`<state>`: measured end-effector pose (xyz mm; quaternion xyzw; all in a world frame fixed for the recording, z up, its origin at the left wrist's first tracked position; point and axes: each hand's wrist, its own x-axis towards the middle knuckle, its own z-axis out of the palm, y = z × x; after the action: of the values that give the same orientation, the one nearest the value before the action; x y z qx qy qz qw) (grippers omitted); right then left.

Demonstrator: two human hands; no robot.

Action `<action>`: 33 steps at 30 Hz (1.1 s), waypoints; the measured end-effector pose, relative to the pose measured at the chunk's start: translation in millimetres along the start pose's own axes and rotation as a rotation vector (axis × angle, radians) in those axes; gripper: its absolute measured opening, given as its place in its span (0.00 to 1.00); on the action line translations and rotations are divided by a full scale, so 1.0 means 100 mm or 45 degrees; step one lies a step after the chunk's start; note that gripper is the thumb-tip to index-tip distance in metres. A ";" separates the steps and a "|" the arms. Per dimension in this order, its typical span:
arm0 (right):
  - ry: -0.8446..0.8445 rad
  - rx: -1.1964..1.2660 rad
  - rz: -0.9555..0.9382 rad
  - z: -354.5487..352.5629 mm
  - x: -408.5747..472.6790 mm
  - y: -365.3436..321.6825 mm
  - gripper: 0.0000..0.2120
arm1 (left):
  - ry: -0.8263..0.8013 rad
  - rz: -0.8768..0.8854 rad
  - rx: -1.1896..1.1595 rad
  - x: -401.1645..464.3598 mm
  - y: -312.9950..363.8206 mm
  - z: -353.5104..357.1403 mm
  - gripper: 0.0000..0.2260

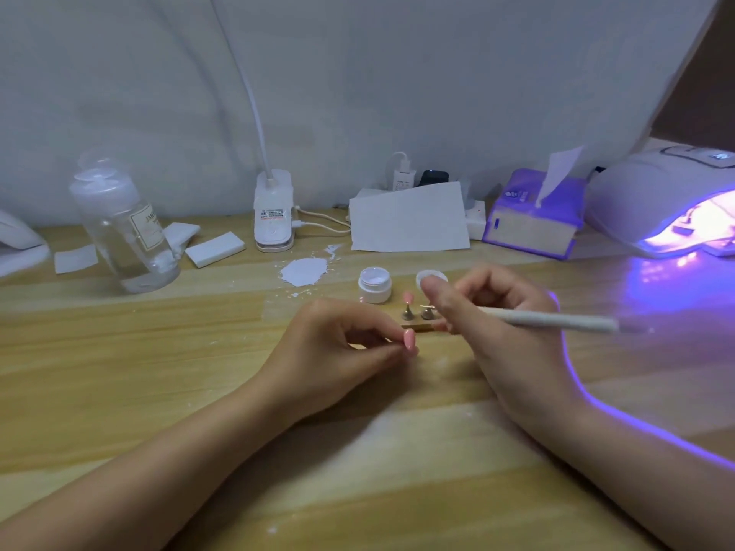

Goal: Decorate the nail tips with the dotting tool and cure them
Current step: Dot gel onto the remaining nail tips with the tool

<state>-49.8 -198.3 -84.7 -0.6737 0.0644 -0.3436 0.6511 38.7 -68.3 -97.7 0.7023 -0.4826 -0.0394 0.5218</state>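
Left hand (338, 344): grip pinches pink nail tip (409, 339) low over the counter (159, 371). Right hand (489, 312): grip grasps dotting tool (557, 320), long axis crosswise, working end pointing left, just beside the tip.

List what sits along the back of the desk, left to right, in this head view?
Clear bottle → white pads → clip lamp base → white paper sheet → purple tissue box → glowing curing lamp.
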 end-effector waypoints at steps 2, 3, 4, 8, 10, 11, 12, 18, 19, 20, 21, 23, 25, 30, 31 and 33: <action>0.003 -0.063 0.023 0.01 0.01 0.02 0.18 | -0.039 -0.038 0.003 -0.01 0.01 0.01 0.02; -0.013 -0.064 0.035 0.02 0.01 0.02 0.19 | -0.059 -0.052 -0.015 -0.01 0.02 0.01 0.03; -0.042 -0.052 0.040 0.03 0.02 0.02 0.19 | -0.078 -0.066 -0.032 -0.01 0.02 0.00 0.03; -0.138 -0.010 0.041 0.04 0.03 0.05 0.18 | -0.098 -0.098 -0.062 0.00 0.01 0.00 0.03; -0.125 -0.032 0.040 0.02 0.04 0.09 0.19 | -0.094 -0.103 -0.067 0.00 0.00 0.01 0.03; -0.113 -0.038 0.042 0.02 0.05 0.10 0.19 | -0.090 -0.108 -0.068 0.00 0.00 0.01 0.03; -0.105 -0.038 0.039 0.02 0.05 0.11 0.20 | -0.086 -0.113 -0.065 0.00 0.00 0.01 0.02; -0.111 -0.007 0.033 0.03 0.05 0.14 0.19 | -0.091 -0.136 -0.048 0.00 -0.02 0.01 0.02; -0.110 -0.003 0.034 0.03 0.05 0.14 0.19 | -0.089 -0.135 -0.042 0.00 -0.02 0.01 0.02; -0.111 -0.002 0.030 0.03 0.05 0.14 0.19 | -0.087 -0.136 -0.038 0.01 -0.02 0.01 0.03; -0.115 0.003 0.024 0.03 0.05 0.14 0.19 | -0.084 -0.139 -0.037 0.01 -0.02 0.01 0.03; -0.120 0.018 0.015 0.03 0.05 0.13 0.19 | -0.082 -0.143 -0.040 0.01 -0.01 0.02 0.03; -0.120 0.029 0.020 0.04 0.05 0.13 0.19 | -0.083 -0.144 -0.049 0.01 -0.01 0.02 0.03; -0.126 0.032 0.030 0.03 0.05 0.12 0.19 | -0.089 -0.143 -0.053 0.01 -0.02 0.02 0.02; -0.128 0.024 0.025 0.03 0.04 0.11 0.19 | -0.092 -0.142 -0.051 0.01 -0.03 0.02 0.02; -0.127 0.004 0.018 0.03 0.05 0.11 0.19 | -0.097 -0.134 -0.043 0.01 -0.03 0.02 0.02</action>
<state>-40.7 -200.1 -93.3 -0.6885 0.0361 -0.3052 0.6569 40.4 -70.1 -100.6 0.7157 -0.4638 -0.1015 0.5122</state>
